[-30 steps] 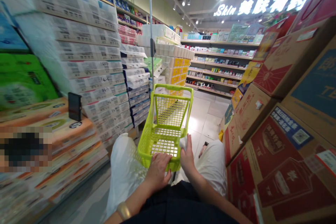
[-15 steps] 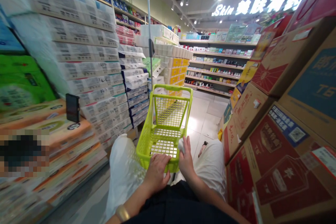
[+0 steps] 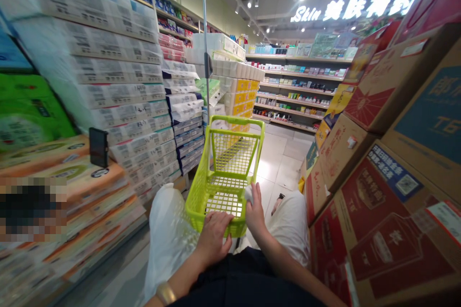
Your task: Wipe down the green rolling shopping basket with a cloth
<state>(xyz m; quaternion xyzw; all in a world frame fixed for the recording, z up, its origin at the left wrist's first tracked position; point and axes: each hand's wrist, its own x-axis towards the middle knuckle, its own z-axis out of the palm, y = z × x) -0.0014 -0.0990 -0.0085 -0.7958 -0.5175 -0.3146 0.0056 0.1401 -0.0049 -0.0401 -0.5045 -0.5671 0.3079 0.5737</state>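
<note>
A lime-green plastic shopping basket with a grid floor stands between my knees, with nothing lying in it. My left hand grips its near rim, fingers over the edge and thumb underneath. At the right side rim is my right hand, its fingers pressing a small white wipe or tissue against the plastic. The palm side of that hand and part of the wipe are hidden.
Wrapped white packs are stacked high on the left. A black phone-like device stands on orange packs. Large cartons wall the right side. Tiled floor leads to product shelves at the back.
My right hand has slid slightly forward along the basket's right rim with the white wipe. My left hand keeps its grip on the near rim.
</note>
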